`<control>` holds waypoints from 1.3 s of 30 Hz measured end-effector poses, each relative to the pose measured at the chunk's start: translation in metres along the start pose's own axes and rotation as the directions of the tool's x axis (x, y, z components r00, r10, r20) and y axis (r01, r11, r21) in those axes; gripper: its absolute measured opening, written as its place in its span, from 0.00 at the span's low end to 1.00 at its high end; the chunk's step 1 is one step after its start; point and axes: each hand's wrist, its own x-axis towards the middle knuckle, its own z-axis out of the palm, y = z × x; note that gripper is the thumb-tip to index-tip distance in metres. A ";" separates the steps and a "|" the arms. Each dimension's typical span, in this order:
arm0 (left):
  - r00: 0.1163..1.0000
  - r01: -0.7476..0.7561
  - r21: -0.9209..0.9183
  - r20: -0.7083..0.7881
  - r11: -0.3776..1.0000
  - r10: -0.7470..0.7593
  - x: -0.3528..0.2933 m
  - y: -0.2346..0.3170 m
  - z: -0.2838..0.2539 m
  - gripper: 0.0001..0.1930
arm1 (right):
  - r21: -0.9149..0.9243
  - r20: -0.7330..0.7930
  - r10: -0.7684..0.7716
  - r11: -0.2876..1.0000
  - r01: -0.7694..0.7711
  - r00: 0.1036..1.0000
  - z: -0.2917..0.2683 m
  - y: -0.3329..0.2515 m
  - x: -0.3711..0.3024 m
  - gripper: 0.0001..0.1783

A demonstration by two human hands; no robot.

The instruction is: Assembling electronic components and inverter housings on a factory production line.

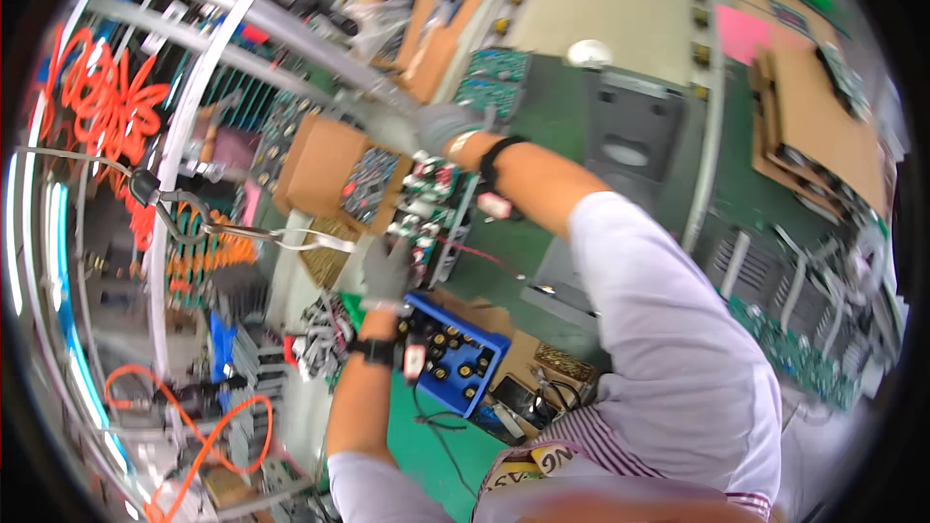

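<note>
A circuit board assembly (426, 203) with white, red and green parts lies in front of me, tilted in the view. My left hand (387, 269), in a grey glove, has its fingers closed at the near left edge of the assembly. At its far end is my right hand (448, 126), also gloved in grey; its fingers are blurred, so their grip cannot be made out. From the assembly a thin red wire (484, 257) runs to the right. Just below my left hand stands a blue bin (499, 344) holding several dark round parts with brass-coloured centres.
Left of the assembly stands an open cardboard box (315, 167) of small parts. A grey plastic housing (635, 126) lies on the right; green circuit boards (492, 82) lie beyond my right hand. A metal hook (184, 218) hangs at left near orange coiled hoses (111, 102).
</note>
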 end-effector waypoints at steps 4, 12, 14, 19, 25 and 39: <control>0.950 -0.092 -0.070 0.292 0.993 0.109 -0.087 0.022 -0.002 0.05 | -0.444 0.041 -0.499 0.767 0.463 0.866 -0.009 -0.064 -0.046 0.12; 0.770 -0.179 -0.174 0.588 0.968 0.248 -0.229 0.043 -0.006 0.06 | -0.605 0.162 -0.563 0.592 0.533 0.810 -0.100 -0.130 -0.223 0.12; 0.743 -0.217 -0.182 0.607 0.959 0.283 -0.251 0.040 -0.002 0.06 | -0.617 0.200 -0.518 0.593 0.518 0.832 -0.129 -0.107 -0.267 0.14; 0.672 -0.168 -0.088 0.719 0.982 0.180 -0.277 0.040 0.017 0.07 | -0.706 0.172 -0.201 0.657 0.263 0.964 -0.235 0.014 -0.359 0.16; 0.546 -0.095 -0.175 0.814 0.980 0.198 -0.288 0.038 0.047 0.09 | -0.676 -0.438 0.180 0.580 -0.455 0.881 -0.375 0.193 -0.422 0.15; 0.700 -0.373 0.202 0.702 0.905 0.132 -0.319 0.033 0.207 0.21 | 0.012 -0.691 0.637 0.483 -0.876 0.342 -0.547 0.432 -0.329 0.27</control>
